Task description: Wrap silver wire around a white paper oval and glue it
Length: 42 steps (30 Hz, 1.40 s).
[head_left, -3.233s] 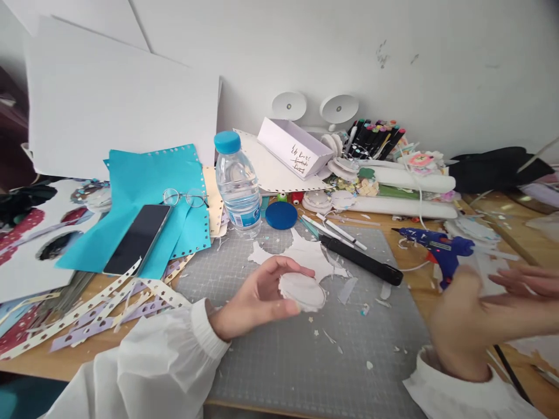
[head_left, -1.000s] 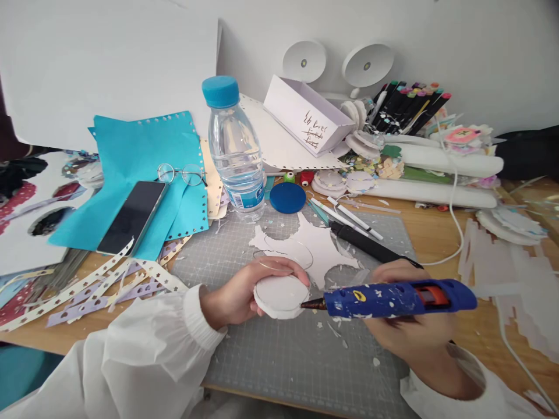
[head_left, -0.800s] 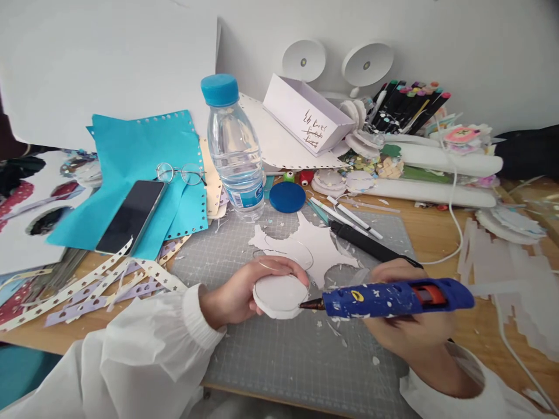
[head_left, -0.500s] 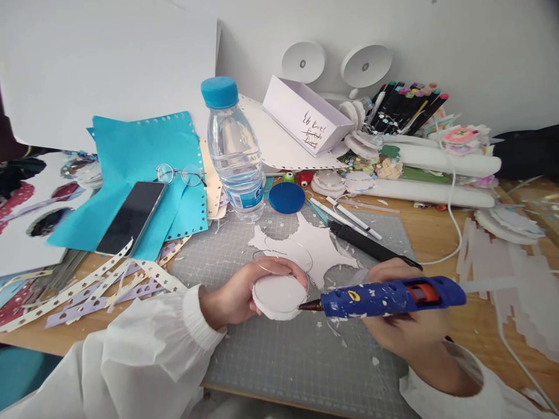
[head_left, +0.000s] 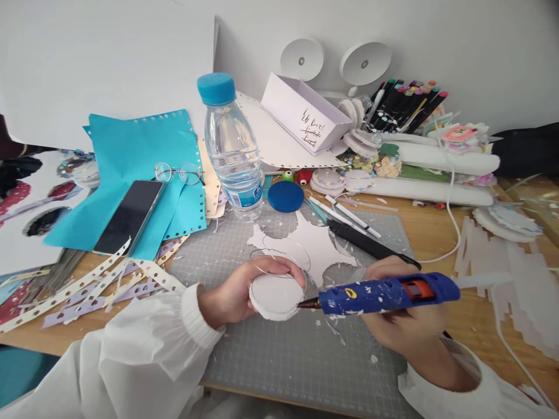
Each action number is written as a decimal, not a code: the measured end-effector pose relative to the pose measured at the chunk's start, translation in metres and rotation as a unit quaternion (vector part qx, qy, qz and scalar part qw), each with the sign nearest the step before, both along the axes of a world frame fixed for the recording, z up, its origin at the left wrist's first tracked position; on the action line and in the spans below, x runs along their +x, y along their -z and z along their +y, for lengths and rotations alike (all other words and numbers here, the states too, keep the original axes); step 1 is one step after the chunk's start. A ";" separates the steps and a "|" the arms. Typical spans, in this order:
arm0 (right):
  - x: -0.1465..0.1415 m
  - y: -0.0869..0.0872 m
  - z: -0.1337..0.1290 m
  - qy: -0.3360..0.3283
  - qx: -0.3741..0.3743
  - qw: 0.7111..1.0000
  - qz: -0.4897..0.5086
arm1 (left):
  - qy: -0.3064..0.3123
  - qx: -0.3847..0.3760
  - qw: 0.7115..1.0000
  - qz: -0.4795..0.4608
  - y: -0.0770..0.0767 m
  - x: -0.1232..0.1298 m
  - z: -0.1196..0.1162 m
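Left hand (head_left: 239, 289) in a grip on one white disc (head_left: 276, 298), right hand (head_left: 404, 330) on one glue gun (head_left: 369, 295), two lamp heads (head_left: 364, 63) behind

Nothing legible (scribbled box (head_left: 297, 116) included)

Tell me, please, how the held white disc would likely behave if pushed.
The white disc is probably fairly stiff, as it looks flat where the left hand holds it. Its round outline suggests it might roll if stood on edge.

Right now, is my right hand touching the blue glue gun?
Touching: in the head view, the right hand shows above and below the blue glue gun it holds up.
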State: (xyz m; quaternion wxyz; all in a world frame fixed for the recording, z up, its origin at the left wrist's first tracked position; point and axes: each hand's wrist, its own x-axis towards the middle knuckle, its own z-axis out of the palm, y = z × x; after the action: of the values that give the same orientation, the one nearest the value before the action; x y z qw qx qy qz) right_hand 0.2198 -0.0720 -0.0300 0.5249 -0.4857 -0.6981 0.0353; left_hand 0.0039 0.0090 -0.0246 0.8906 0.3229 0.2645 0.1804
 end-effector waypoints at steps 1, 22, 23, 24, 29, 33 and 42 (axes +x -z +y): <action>0.000 0.000 0.000 -0.001 0.000 1.000 0.002 | 0.002 -0.004 1.000 -0.002 0.000 0.000 0.000; 0.004 0.001 -0.002 -0.015 -0.005 0.999 0.028 | 0.032 -0.078 0.996 -0.034 -0.002 -0.007 0.002; 0.006 0.003 -0.002 -0.010 0.005 1.000 0.029 | 0.025 -0.065 0.997 -0.023 -0.002 -0.006 0.002; 0.007 0.004 -0.002 -0.005 0.013 1.000 0.025 | 0.017 -0.049 0.999 -0.010 -0.003 -0.006 0.001; 0.007 0.005 -0.002 -0.001 -0.010 1.000 0.006 | -0.001 0.004 1.000 0.019 -0.005 -0.004 -0.001; 0.003 0.002 -0.003 -0.004 -0.024 1.000 0.006 | 0.000 0.020 1.000 0.014 -0.005 -0.003 -0.001; 0.001 0.000 -0.002 0.001 -0.015 1.000 0.007 | 0.004 0.018 1.000 -0.007 -0.004 -0.002 0.000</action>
State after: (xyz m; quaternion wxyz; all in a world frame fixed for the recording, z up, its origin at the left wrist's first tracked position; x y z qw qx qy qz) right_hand 0.2210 -0.0736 -0.0303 0.5222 -0.4941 -0.6935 0.0483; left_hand 0.0014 0.0085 -0.0204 0.8872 0.3385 0.2542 0.1834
